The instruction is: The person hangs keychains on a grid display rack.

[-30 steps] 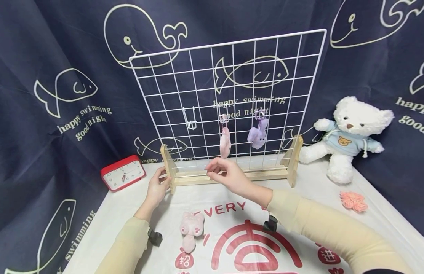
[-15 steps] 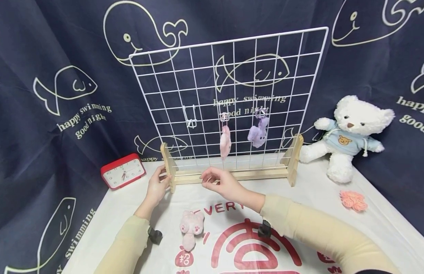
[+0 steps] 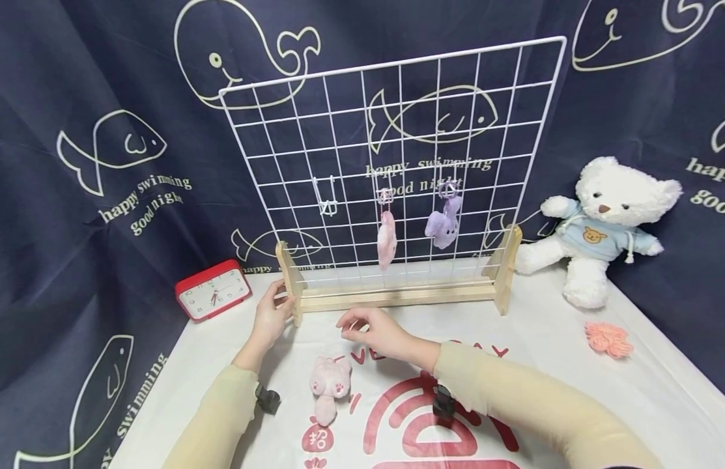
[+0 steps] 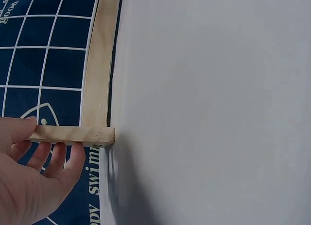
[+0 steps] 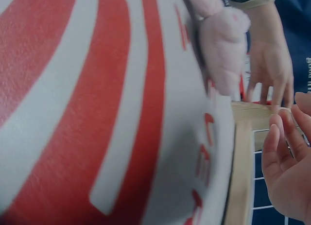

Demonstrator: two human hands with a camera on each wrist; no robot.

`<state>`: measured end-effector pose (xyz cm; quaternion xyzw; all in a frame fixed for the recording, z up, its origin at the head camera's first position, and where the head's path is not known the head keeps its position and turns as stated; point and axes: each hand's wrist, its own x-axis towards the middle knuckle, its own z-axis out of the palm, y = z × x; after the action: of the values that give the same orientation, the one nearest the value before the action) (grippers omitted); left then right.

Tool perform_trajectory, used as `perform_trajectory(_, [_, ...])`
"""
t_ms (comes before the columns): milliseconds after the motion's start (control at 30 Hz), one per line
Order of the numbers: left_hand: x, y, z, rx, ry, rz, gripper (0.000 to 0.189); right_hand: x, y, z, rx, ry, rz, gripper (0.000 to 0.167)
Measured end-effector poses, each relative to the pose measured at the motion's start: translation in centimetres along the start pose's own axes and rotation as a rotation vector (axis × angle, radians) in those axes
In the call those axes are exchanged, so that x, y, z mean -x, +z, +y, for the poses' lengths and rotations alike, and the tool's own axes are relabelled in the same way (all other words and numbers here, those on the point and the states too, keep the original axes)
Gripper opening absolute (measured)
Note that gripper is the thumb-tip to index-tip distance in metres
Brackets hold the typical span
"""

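Note:
A white wire grid rack (image 3: pixel 362 70) stands in a wooden base (image 3: pixel 409 298). My left hand (image 3: pixel 270 320) grips the base's left wooden foot (image 4: pixel 77 134), thumb on one face and fingertips on the other. With nothing in its loosely bent fingers, my right hand (image 3: pixel 378 332) hovers over the table in front of the base. Just left and below it, a pink plush pendant (image 3: pixel 331 384) lies on the tablecloth. From hooks on the grid hang another pink plush (image 3: pixel 387 240) and a purple one (image 3: pixel 443 228). A white hook (image 3: pixel 327 207) to their left is bare.
A red alarm clock (image 3: pixel 213 291) is at the left, near my left hand. On the right sits a white teddy bear (image 3: pixel 602 231) in a blue top, with a coral hair-tie-like bundle (image 3: pixel 610 339) in front. A dark blue curtain (image 3: pixel 127 65) hangs behind.
My right hand has moved down and slightly left, away from the hanging pink plush toward the one on the table. My left hand keeps its grip on the foot.

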<state>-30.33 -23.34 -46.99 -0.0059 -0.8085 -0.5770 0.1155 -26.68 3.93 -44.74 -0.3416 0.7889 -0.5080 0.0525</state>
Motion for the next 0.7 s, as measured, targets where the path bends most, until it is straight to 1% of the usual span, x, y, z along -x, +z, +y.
perform_trajectory(100, [0.0,0.0,0.0,-0.012,0.001,0.004,0.048,-0.2,0.7,0.7,0.000,0.006,-0.017,0.017])
perform_trajectory(200, [0.0,0.0,0.0,-0.019,0.002,0.001,0.048,-0.3,1.2,1.1,0.003,0.031,-0.033,0.017])
perform_trajectory(433, [0.1,0.0,0.2,0.002,0.007,0.002,0.049,-0.5,1.9,1.7,-0.003,0.046,-0.084,0.017])
perform_trajectory(567, [0.2,-0.1,0.2,0.004,0.010,0.001,0.049,-0.8,2.5,2.1,-0.028,0.079,-0.136,0.018])
perform_trajectory(700, [0.2,-0.1,0.2,0.009,0.018,-0.003,0.048,-1.1,3.2,2.4,-0.016,0.095,-0.187,0.020])
